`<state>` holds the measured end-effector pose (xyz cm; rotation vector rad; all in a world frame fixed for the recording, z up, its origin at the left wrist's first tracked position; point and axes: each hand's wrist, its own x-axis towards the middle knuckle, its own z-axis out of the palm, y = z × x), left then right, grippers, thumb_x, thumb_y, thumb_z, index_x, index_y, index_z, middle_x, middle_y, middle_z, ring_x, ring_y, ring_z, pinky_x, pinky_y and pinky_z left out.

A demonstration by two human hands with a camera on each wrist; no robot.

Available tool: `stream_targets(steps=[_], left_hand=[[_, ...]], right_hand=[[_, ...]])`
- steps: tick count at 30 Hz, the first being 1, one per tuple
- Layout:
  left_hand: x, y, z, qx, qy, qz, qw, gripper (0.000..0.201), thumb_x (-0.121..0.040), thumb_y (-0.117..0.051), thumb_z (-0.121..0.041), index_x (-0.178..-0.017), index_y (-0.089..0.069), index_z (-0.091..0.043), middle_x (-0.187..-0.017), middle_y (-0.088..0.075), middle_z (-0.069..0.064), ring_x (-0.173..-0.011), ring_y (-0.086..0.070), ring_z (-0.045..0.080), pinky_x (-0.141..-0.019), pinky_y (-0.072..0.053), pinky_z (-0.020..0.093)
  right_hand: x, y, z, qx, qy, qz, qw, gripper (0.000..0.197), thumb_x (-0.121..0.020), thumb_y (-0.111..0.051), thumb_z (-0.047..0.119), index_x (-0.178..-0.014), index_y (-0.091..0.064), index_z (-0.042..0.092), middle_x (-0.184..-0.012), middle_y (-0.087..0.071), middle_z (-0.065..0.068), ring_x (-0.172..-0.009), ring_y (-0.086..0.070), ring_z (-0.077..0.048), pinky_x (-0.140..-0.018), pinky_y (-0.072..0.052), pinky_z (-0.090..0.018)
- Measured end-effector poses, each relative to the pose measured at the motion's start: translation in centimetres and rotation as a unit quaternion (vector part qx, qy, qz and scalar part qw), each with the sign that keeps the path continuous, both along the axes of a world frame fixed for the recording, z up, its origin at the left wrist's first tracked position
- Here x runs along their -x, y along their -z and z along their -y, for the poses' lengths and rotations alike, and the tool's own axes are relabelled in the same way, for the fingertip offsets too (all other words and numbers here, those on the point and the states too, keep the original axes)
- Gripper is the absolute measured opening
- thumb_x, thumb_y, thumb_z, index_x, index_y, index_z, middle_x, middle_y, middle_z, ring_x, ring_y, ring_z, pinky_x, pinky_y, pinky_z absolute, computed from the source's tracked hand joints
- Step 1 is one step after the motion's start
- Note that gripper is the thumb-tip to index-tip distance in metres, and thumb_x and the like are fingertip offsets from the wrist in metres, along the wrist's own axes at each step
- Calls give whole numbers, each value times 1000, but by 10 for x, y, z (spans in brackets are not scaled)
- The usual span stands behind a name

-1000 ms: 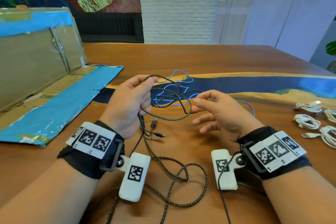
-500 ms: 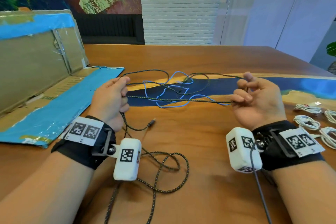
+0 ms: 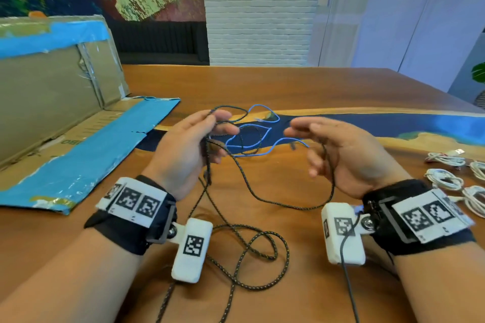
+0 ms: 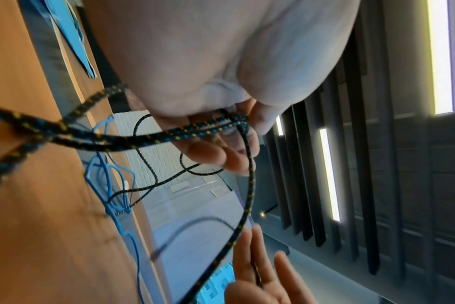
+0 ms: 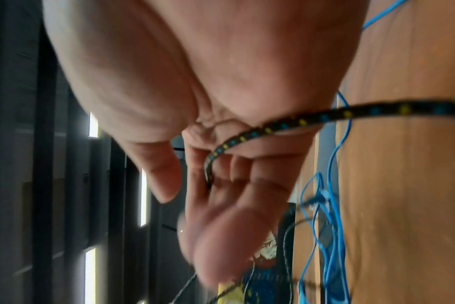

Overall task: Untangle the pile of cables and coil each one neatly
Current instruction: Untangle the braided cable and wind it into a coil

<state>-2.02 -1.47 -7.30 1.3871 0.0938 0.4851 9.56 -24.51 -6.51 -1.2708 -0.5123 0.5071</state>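
A black braided cable hangs slack between my two hands above the wooden table. My left hand holds several strands of it bunched between thumb and fingers; the left wrist view shows the black cable crossing the palm. My right hand has its fingers stretched out loosely, and the black cable runs over its palm and passes between two fingers. The cable's remaining length lies in loose loops on the table near my wrists. A thin blue cable sprawls on the table behind the hands.
Several coiled white cables lie at the right edge of the table. An opened cardboard box with a blue flap fills the left side. The wrist cameras' lead runs down from my right wrist.
My hands, spread wide with the black cable taut half a second ago, have come back together. The cable now sags between them, and the right hand's fingers have opened out.
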Motion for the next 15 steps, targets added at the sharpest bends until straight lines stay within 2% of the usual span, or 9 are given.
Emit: stream_targets(steps=[3,6,8,10,13,15], left_hand=[[5,-3,17,3,76,3,997,32,-108,-36,-19,-119,-65,-11,-119,-73,10,-73,-68,26,-59,-49,30],[8,-1,26,2,131,-8,991,35,-106,-35,-21,-127,-62,-13,-136,-66,3,-81,-71,32,-69,-53,39],[7,2,27,10,151,-17,988,37,-106,-36,-23,-131,-61,-14,-141,-62,-1,-86,-69,39,-76,-49,49],[6,5,25,16,167,-37,985,41,-108,-34,-29,-136,-59,-15,-145,-58,0,-91,-64,42,-80,-47,53],[6,5,22,26,189,-59,980,50,-104,-36,-42,-144,-53,-18,-149,-55,-4,-90,-63,38,-77,-54,47],[6,3,22,28,184,-65,980,50,-105,-35,-42,-146,-51,-19,-148,-55,-8,-88,-66,34,-73,-57,43]], right_hand=[[19,0,-9,51,-136,32,989,39,-88,-69,16,-126,-63,7,-120,-72,-12,-68,-66,-24,-46,-56,-32],[34,5,-20,106,-180,70,975,45,-83,-75,13,-121,-52,6,-100,-71,-11,-72,-70,-31,-50,-58,-36],[39,11,-25,129,-196,72,969,47,-81,-80,7,-115,-46,8,-88,-63,-15,-68,-70,-33,-51,-60,-37],[40,14,-28,143,-205,80,965,46,-83,-78,-1,-111,-43,8,-82,-57,-20,-61,-70,-31,-50,-59,-36],[38,16,-30,147,-196,100,964,36,-89,-68,-10,-106,-44,9,-80,-55,-22,-50,-65,-24,-41,-53,-30],[37,18,-30,146,-188,113,965,30,-91,-63,-11,-103,-46,11,-81,-59,-21,-40,-56,-19,-34,-43,-24]])
